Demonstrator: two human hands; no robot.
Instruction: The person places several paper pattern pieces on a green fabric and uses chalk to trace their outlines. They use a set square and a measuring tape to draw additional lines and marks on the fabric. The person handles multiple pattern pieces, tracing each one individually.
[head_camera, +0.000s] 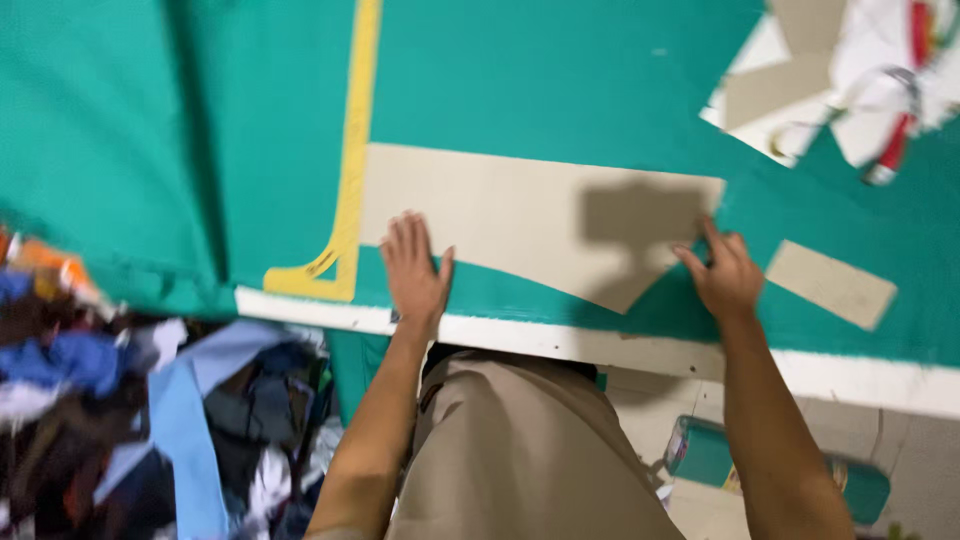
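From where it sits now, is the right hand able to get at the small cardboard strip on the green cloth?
Probably yes. The right hand rests at the big cardboard pattern's tip, and the small cardboard strip lies just beside it on bare green cloth, with nothing between.

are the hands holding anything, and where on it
Nothing is gripped. The left hand presses flat on the cardboard pattern's lower left edge; the right hand touches its right end.

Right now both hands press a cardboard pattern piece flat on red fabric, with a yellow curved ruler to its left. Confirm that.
Not quite: the fabric is green, not red. The head view shows the left hand and right hand on the cardboard pattern piece, the yellow curved ruler to its left.
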